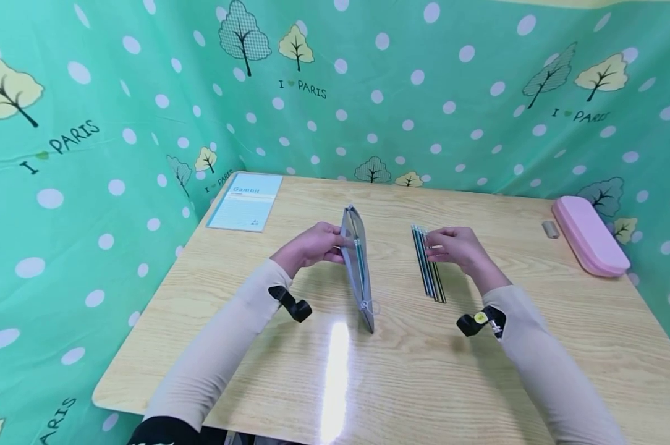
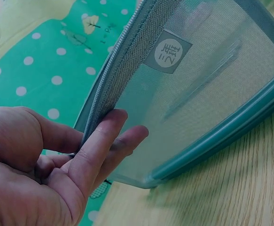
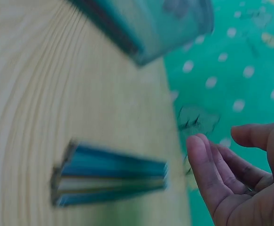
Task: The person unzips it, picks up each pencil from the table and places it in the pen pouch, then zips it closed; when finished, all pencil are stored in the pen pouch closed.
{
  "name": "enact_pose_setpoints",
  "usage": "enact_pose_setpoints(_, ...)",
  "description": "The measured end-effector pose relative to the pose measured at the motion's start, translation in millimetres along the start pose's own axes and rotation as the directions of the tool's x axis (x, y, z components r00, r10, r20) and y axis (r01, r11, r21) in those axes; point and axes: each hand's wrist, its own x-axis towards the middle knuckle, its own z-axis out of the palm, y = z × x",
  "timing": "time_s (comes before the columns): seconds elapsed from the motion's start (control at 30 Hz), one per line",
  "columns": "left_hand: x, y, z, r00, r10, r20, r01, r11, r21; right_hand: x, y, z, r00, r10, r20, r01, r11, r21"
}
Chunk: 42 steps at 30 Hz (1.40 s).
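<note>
A mesh zip pouch point(image 1: 354, 272) stands on edge over the table, and my left hand point(image 1: 315, 245) pinches its zipped rim between thumb and fingers. Slim pencils point(image 1: 360, 256) are inside it; the left wrist view shows a grey label point(image 2: 168, 52) on its mesh side. To the right, several dark blue and green pencils point(image 1: 427, 272) lie side by side on the table. My right hand point(image 1: 454, 246) hovers beside their far ends, its fingers slightly bent and apart from the thumb, holding nothing. In the right wrist view a gap separates the hand point(image 3: 245, 183) from the pencils point(image 3: 111, 173).
A light blue notebook point(image 1: 246, 203) lies at the table's back left corner. At the back right are a small grey eraser-like block point(image 1: 550, 229) and a pink pencil case point(image 1: 589, 235). A green patterned curtain point(image 1: 357, 117) hangs behind the wooden table point(image 1: 424, 383).
</note>
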Motion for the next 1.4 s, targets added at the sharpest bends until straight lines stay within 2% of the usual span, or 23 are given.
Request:
enact_pose_setpoints(0.3, -2.5, 1.2, -0.8, 1.0, 0.01, -0.001, -0.01, 1.0, 0.0, 15.2, 28.7, -23.5, 0.997, 0.07, 0.02, -0.072, 0.993, 0.094)
enact_pose_setpoints(0.63, -1.2, -0.1, -0.5, 1.0, -0.001, 0.007, 0.001, 1.0, -0.005, 23.4, 39.8, -25.8, 0.992, 0.124, 0.019, -0.125, 0.986, 0.113)
enact_pose_setpoints(0.93, -0.3, -3.2, -1.1, 1.0, -0.006, 0.007, 0.007, 1.0, -0.015, 28.8, 43.1, -23.1, 0.993, 0.118, 0.018, -0.119, 0.988, 0.099)
enact_pose_setpoints(1.1, -0.6, -3.3, -1.6, 1.0, -0.003, 0.007, 0.003, 1.0, -0.017, 31.6, 41.3, -20.2, 0.994, 0.105, -0.011, -0.104, 0.994, 0.043)
enact_pose_setpoints(1.4, -0.1, -4.7, -2.2, 1.0, 0.0, 0.007, 0.0, 1.0, -0.018, 35.5, 45.0, -16.5, 0.99, 0.096, -0.106, -0.111, 0.984, -0.138)
